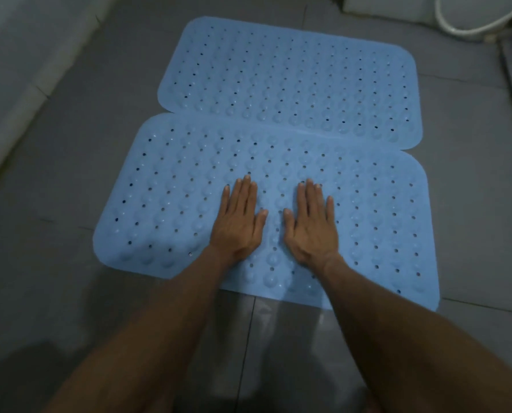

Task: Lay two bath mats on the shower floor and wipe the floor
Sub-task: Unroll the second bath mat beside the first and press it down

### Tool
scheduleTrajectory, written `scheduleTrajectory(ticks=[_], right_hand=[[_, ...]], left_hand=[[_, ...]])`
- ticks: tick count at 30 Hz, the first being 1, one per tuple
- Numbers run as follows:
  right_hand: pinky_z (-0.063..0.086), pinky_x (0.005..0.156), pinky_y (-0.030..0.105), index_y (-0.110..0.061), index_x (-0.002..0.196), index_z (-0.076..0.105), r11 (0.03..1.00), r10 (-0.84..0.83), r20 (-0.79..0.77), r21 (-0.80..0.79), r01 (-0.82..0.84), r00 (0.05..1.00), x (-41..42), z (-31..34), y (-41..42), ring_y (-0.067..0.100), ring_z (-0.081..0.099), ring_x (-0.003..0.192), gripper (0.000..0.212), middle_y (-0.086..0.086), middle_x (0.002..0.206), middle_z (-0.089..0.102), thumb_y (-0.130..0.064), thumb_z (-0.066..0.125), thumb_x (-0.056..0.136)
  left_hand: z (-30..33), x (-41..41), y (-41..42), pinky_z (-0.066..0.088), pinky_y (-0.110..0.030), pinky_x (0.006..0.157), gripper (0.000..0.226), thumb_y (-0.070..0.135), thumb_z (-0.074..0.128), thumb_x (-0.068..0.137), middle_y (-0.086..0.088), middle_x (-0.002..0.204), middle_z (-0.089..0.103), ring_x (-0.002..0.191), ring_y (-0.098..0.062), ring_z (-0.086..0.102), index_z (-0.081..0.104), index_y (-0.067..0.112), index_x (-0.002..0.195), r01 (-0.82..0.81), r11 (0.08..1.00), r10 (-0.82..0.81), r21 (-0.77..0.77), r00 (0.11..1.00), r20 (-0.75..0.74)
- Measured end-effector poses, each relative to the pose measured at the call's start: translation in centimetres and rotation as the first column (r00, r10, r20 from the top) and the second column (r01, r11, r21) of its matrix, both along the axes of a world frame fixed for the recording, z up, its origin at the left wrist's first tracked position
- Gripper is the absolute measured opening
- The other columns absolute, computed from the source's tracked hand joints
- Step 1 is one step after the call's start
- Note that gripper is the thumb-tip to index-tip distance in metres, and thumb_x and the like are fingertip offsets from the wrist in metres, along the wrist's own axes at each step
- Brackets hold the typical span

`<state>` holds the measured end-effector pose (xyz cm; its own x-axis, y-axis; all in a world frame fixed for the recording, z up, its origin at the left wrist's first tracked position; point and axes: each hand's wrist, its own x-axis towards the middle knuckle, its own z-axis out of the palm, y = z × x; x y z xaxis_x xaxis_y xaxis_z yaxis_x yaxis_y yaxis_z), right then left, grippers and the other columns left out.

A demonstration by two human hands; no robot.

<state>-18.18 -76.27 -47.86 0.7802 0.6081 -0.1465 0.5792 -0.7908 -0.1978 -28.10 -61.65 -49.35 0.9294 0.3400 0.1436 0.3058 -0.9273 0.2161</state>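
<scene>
The grey tiled shower floor [55,234] is filling the view, its grout lines running under two light blue bath mats. The far mat [290,76] is lying flat toward the floor's far edge, its long sides running left to right, dotted with small holes and round bumps. The near mat [159,189] is lying just in front of it, shifted slightly left, and their long edges are touching or slightly overlapping along the middle seam. A white hose [469,25] is curving across the floor's far right corner. The left hand [238,225] is pressing flat, palm down, on the near mat close to its middle, fingers straight and together, gripping nothing. The right hand [311,226] is lying just beside it in the same flat pose, the two thumbs pointing at each other without touching.
</scene>
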Motion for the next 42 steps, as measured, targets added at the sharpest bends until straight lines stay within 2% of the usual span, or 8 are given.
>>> scheduleTrajectory(ticks=[4, 7, 23, 29, 32, 35, 39, 42], right_hand=[[-0.010, 0.124, 0.044, -0.016, 0.159, -0.008, 1.000, 0.002, -0.017, 0.029, -0.002, 1.000, -3.4, -1.1, 1.7, 0.017, -0.020, 0.152, 0.069, 0.004, 0.166, -0.016, -0.051, 0.009, 0.103], [-0.007, 0.124, 0.045, -0.017, 0.160, -0.005, 1.000, -0.021, 0.008, 0.022, 0.020, 1.000, -3.5, -1.6, 1.9, 0.016, -0.018, 0.152, 0.067, 0.003, 0.167, -0.012, -0.050, 0.013, 0.104], [-0.003, 0.125, 0.045, -0.018, 0.160, -0.002, 0.999, -0.033, 0.056, 0.034, 0.032, 0.998, -3.1, -2.2, 1.9, 0.015, -0.013, 0.153, 0.069, 0.002, 0.168, -0.007, -0.051, 0.018, 0.103], [-0.009, 0.124, 0.044, -0.017, 0.160, -0.005, 1.000, -0.020, 0.025, 0.019, 0.020, 0.999, -3.2, -1.7, 1.8, 0.015, -0.016, 0.153, 0.068, 0.002, 0.167, -0.011, -0.050, 0.014, 0.103], [-0.013, 0.123, 0.044, -0.017, 0.159, -0.010, 1.000, -0.005, -0.036, -0.013, 0.004, 0.999, -2.9, -1.2, 1.9, 0.015, -0.021, 0.151, 0.067, 0.002, 0.166, -0.017, -0.049, 0.011, 0.103], [-0.012, 0.123, 0.044, -0.019, 0.158, -0.012, 0.999, 0.006, -0.124, -0.039, -0.011, 0.992, -2.5, 0.2, 2.0, 0.015, -0.023, 0.150, 0.067, 0.002, 0.165, -0.020, -0.051, 0.007, 0.103], [-0.015, 0.123, 0.043, -0.019, 0.158, -0.012, 0.994, 0.011, -0.161, -0.108, -0.028, 0.987, -1.8, 5.2, 1.9, 0.016, -0.023, 0.151, 0.066, 0.003, 0.165, -0.021, -0.050, 0.007, 0.103], [-0.018, 0.121, 0.042, -0.019, 0.158, -0.010, 0.994, 0.004, -0.186, -0.107, -0.025, 0.983, -0.7, 11.8, 1.6, 0.017, -0.022, 0.151, 0.065, 0.003, 0.165, -0.019, -0.049, 0.007, 0.103]], left_hand=[[-0.4, -0.8, 0.3, 0.002, -0.046, 0.123, 0.066, 0.043, 0.019, 0.103, -0.016, 0.162, 0.006, 0.151, -0.026, 0.001, 0.012, 0.001, 0.153, -0.065, 0.998, 0.063, -0.018, 0.992, -0.107], [-0.7, -0.6, 0.2, 0.000, -0.048, 0.122, 0.067, 0.044, 0.013, 0.102, -0.015, 0.163, 0.002, 0.151, -0.025, -0.004, 0.008, 0.002, 0.154, -0.073, 0.997, 0.072, -0.010, 0.990, -0.123], [-0.8, 0.0, 0.3, 0.004, -0.051, 0.121, 0.068, 0.043, 0.012, 0.101, -0.016, 0.162, -0.002, 0.151, -0.026, -0.006, 0.005, 0.001, 0.154, -0.091, 0.995, 0.084, -0.033, 0.980, -0.182], [-0.2, -0.2, 0.4, -0.003, -0.049, 0.121, 0.067, 0.043, 0.010, 0.101, -0.015, 0.162, -0.010, 0.150, -0.026, -0.012, -0.003, 0.002, 0.153, -0.080, 0.996, 0.070, -0.030, 0.966, -0.248], [0.3, 0.1, 0.8, -0.009, -0.047, 0.121, 0.067, 0.044, 0.010, 0.102, -0.012, 0.161, -0.017, 0.149, -0.023, -0.018, -0.010, 0.005, 0.153, -0.064, 0.993, 0.032, -0.095, 0.952, -0.304], [1.9, 0.2, 2.0, -0.012, -0.044, 0.121, 0.068, 0.047, 0.012, 0.102, -0.010, 0.161, -0.018, 0.148, -0.020, -0.019, -0.010, 0.008, 0.153, -0.037, 0.980, -0.038, -0.196, 0.928, -0.370], [7.2, -0.6, 3.5, -0.010, -0.044, 0.121, 0.069, 0.046, 0.018, 0.102, -0.014, 0.162, -0.010, 0.150, -0.025, -0.010, -0.002, 0.005, 0.154, -0.024, 0.996, -0.016, -0.085, 0.898, -0.439], [13.7, -0.8, 4.2, -0.014, -0.043, 0.120, 0.068, 0.046, 0.017, 0.102, -0.013, 0.162, -0.013, 0.150, -0.025, -0.013, -0.004, 0.006, 0.154, -0.083, 0.991, 0.020, -0.106, 0.868, -0.496]])
